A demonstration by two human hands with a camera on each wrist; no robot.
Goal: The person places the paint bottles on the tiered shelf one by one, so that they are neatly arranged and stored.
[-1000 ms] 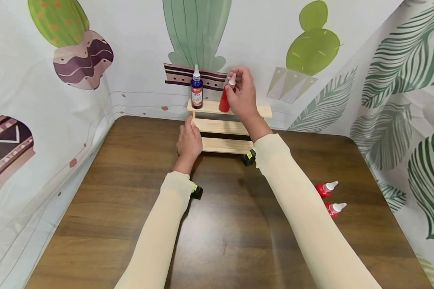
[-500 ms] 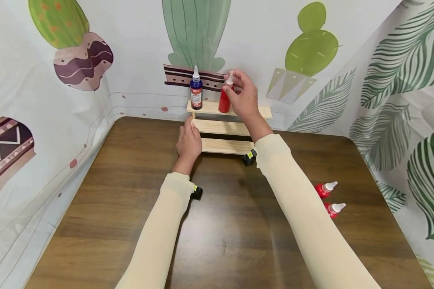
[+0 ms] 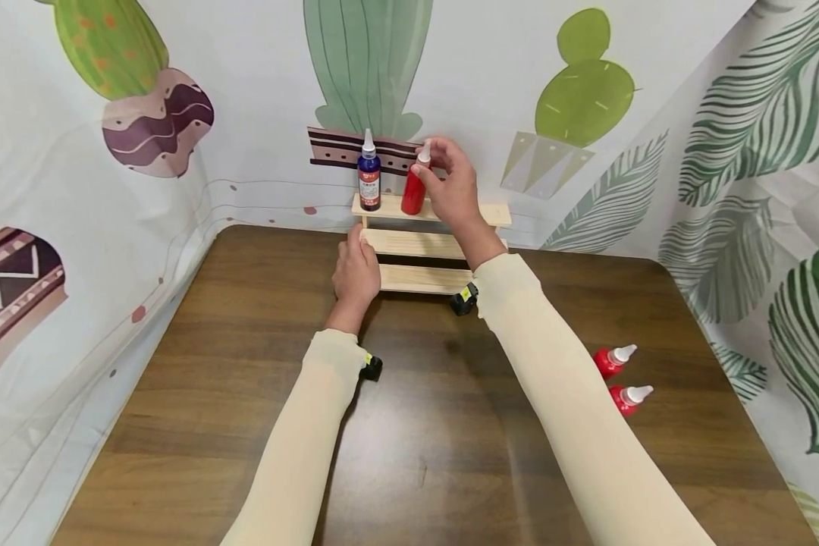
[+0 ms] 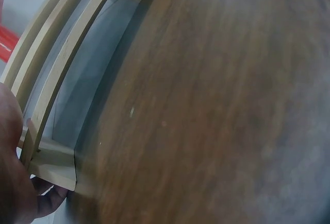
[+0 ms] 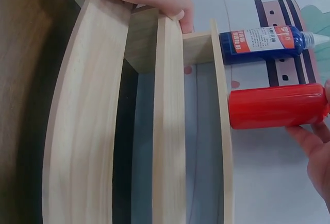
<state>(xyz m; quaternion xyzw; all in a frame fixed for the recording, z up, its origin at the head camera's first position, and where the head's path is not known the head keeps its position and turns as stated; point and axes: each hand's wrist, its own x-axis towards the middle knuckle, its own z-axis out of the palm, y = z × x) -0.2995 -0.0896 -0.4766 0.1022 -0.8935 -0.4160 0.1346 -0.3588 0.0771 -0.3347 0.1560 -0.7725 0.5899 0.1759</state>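
Red bottle (image 3: pixel 413 191): base set at top tier of wooden stand (image 3: pixel 416 243) | near: two other red bottles (image 3: pixel 608 365) on worktop (image 3: pixel 423 455), right side | mid: stand's left end gripped by left hand (image 3: pixel 357 271) | far: bottle pinched near cap by right hand (image 3: pixel 456 193); blue bottle (image 3: pixel 369 184) stood just left.

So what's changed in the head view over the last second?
The red bottle on the rack has shifted slightly left along the top shelf, toward the blue bottle, with the right hand. Nothing newly grasped or released. Unchanged: left hand on the rack's left end, blue bottle in place.
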